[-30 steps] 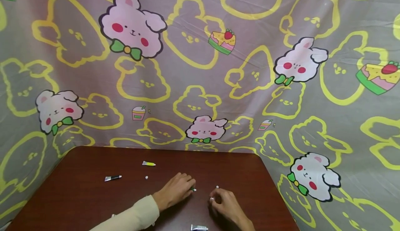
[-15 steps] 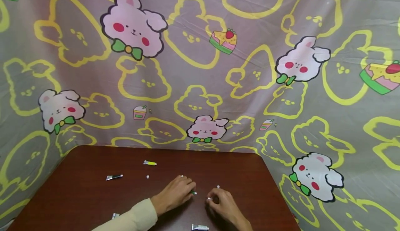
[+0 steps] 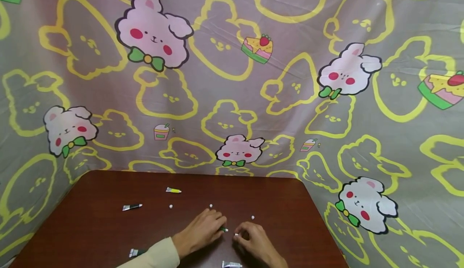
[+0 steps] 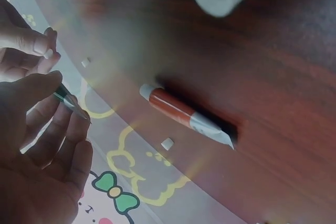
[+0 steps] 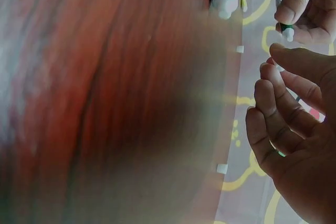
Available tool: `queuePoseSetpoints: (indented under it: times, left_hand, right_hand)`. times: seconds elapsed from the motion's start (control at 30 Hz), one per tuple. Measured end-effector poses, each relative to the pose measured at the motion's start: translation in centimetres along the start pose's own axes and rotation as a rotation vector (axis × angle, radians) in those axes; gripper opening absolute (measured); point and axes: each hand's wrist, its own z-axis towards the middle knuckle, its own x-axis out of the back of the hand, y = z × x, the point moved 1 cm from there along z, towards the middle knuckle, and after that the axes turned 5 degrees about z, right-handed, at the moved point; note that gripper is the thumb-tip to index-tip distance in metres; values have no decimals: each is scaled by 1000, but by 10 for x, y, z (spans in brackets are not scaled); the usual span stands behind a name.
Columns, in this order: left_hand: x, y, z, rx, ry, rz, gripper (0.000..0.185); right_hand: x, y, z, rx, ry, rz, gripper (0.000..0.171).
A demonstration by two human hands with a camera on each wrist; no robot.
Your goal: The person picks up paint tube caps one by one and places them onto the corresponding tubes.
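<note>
In the head view my left hand pinches a small green paint tube, its white tip toward the other hand. My right hand pinches a tiny white cap between thumb and index finger. A short gap separates cap and tube tip. The right wrist view also shows the green tube between thumb and fingers, and the fingertips partly hide the cap. Beyond the hands lie loose white caps. In the left wrist view a reddish-brown paint tube lies on the table near my left hand.
On the dark wooden table lie a yellow tube, a black tube and a silver-white tube at the near edge. My left sleeve partly covers another tube. A patterned cloth hangs behind the table.
My right hand has moved left with the cap, closer to the green tube. My left hand has come slightly nearer, uncovering a cap beyond it and a tube beside the sleeve.
</note>
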Motion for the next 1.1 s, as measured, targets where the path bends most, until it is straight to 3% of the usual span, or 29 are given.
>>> queuePoseSetpoints:
  times: [0.33,0.87,1.1]
  left_hand:
    - [0,5,-6,-5,17,-6,29]
    - [4,6,-10,22,-25,-23,27]
    - [1,8,-12,7,5,-13,30]
  right_hand:
    - [-2,-9,1,41,2,-10,12]
    - [-4,-11,8,52,-4,-26,13]
    - [-7,-15,10,63,-14,-17,13]
